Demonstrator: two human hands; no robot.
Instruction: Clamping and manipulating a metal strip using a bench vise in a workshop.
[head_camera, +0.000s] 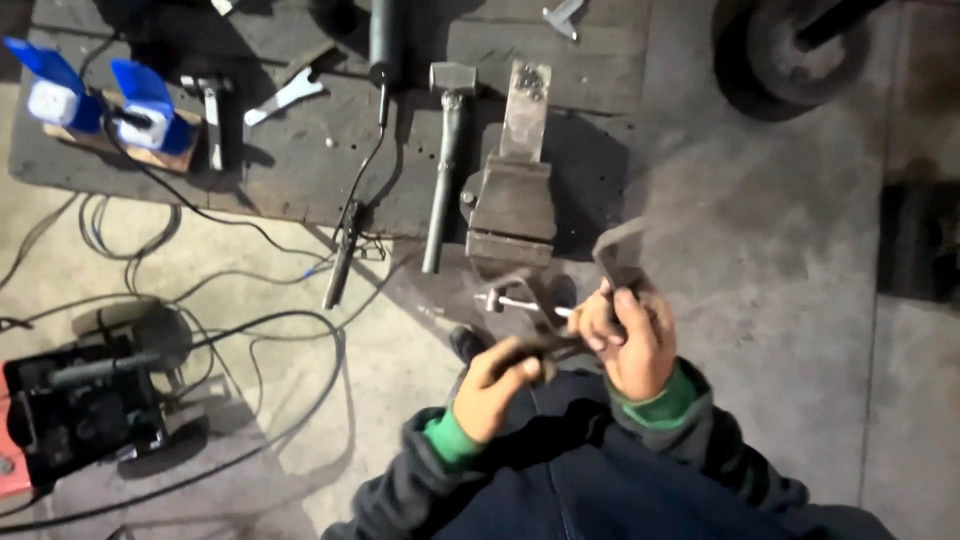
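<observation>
while both hands meet over the lap, the right hand (630, 345) is clamped around a bent metal strip (612, 247), whose free end rises up and away from the fist toward the vise. left hand (495, 385): closed on a dark tool (545, 345) that runs from its fingers across to the right hand, tip touching or just beside the strip; the exact contact is blurred. both hands sit close together, just below the vise.

bench vise (510, 205): grey, mounted at the near edge of the dark workbench (300, 170), its handle bar (510, 300) sticking out just beyond the hands. hammer (445, 160): lying on the bench just left of the vise, head away from the person. wrench (285, 95): further left on the bench. blue socket blocks (100, 100): two, at the bench's far left, a cable plugged into one. cables (200, 300): looped over the concrete floor (760, 250). welding machine (80, 410): dark, on the floor, well left of the hands. green cuffs (450, 440) show under dark sleeves.
</observation>
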